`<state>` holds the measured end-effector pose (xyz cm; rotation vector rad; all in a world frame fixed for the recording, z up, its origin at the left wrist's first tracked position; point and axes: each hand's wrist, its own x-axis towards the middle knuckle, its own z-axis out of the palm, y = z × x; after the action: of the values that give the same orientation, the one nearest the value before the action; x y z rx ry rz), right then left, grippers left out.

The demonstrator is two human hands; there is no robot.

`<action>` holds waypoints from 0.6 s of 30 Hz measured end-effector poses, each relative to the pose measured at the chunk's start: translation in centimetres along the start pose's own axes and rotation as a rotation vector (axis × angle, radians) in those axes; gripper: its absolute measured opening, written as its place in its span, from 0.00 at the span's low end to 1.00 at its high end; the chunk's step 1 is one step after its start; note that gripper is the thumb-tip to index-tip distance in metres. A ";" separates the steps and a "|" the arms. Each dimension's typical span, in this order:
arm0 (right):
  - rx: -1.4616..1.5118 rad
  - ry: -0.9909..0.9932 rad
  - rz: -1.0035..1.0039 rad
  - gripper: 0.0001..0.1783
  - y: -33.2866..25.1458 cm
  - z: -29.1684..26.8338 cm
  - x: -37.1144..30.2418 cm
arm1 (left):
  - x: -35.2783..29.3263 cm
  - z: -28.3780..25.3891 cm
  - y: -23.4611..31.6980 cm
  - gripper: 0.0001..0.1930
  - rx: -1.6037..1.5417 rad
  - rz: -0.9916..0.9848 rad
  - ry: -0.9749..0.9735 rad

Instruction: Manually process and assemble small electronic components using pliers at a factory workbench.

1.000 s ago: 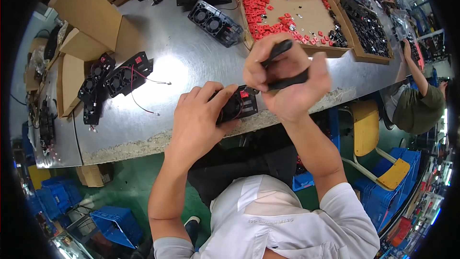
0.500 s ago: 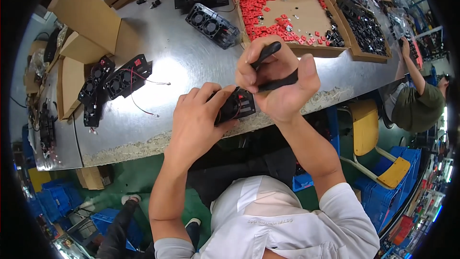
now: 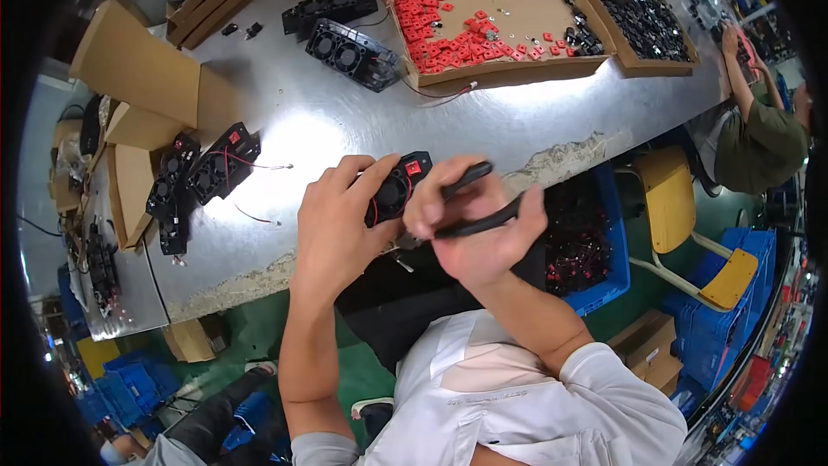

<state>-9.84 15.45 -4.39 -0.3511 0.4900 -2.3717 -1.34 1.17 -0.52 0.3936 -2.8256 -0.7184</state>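
Observation:
My left hand is wrapped over a black fan unit at the bench's near edge. A small red square part shows at the unit's upper right corner. In my right hand is a pair of pliers with black handles spread apart, close beside the unit's right side. Motion blur and my fingers hide the pliers' jaws, so I cannot tell whether they touch the unit.
More fan units with loose wires lie left on the metal bench, near an open carton. A cardboard tray of red parts stands far off, beside a box of black parts. A blue crate stands below; a co-worker is at right.
My right hand has come down and left with the pliers, closer to the fan unit. The unit's red part is now in plainer sight. The whole view has shifted slightly.

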 end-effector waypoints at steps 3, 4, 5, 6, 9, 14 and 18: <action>-0.115 0.011 0.064 0.49 1.1 -0.3 -0.8 | 0.3 0.1 0.0 0.35 -0.024 -0.017 -0.012; -0.176 -0.018 0.077 0.50 1.2 -0.3 -0.9 | 0.4 0.0 0.2 0.35 -0.030 -0.023 -0.005; -0.237 -0.044 0.087 0.51 1.3 -0.3 -1.0 | 0.4 -0.1 0.3 0.35 -0.036 -0.026 0.000; -0.237 -0.042 0.086 0.51 1.4 -0.2 -1.1 | 0.4 -0.2 0.4 0.35 -0.037 -0.026 -0.003; -0.254 -0.068 0.082 0.53 1.5 -0.1 -1.0 | 0.4 -0.4 0.2 0.34 -0.057 -0.051 -0.026; -0.023 0.037 0.112 0.54 -0.9 0.2 0.0 | 0.3 -0.2 0.0 0.34 -0.090 -0.067 -0.034; 0.055 0.155 0.008 0.56 -3.5 0.6 1.2 | 0.4 -0.6 0.5 0.34 -0.089 -0.052 -0.065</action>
<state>-12.49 16.89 -2.24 -0.1400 0.4955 -2.4105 -1.67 1.16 0.31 0.4375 -2.8401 -0.8796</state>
